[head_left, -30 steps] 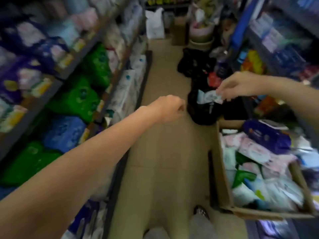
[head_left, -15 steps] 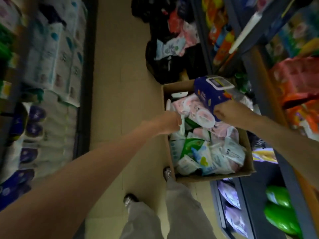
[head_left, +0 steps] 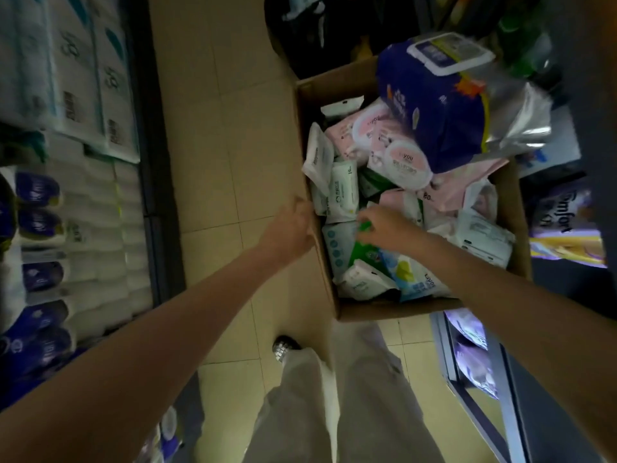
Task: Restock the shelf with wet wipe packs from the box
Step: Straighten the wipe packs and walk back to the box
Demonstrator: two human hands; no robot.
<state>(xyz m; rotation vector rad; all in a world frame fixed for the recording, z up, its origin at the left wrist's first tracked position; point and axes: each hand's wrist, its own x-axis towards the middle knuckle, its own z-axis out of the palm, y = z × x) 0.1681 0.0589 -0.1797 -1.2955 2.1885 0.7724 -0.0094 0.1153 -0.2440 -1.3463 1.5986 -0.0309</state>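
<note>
Head view: cardboard box (head_left: pixel 334 295) on tiled floor (head_left: pixel 213 135) in the aisle, bare floor to its left up to the shelf (head_left: pixel 147 162). Box heaped with wet wipe packs (head_left: pixel 344 188), white, pink and green; large blue pack (head_left: pixel 434 105) on top at the far end. Left hand (head_left: pixel 290 225) grips the box's left rim. Right hand (head_left: pixel 384 228), fingers curled, pinches a green pack (head_left: pixel 362 252) inside.
</note>
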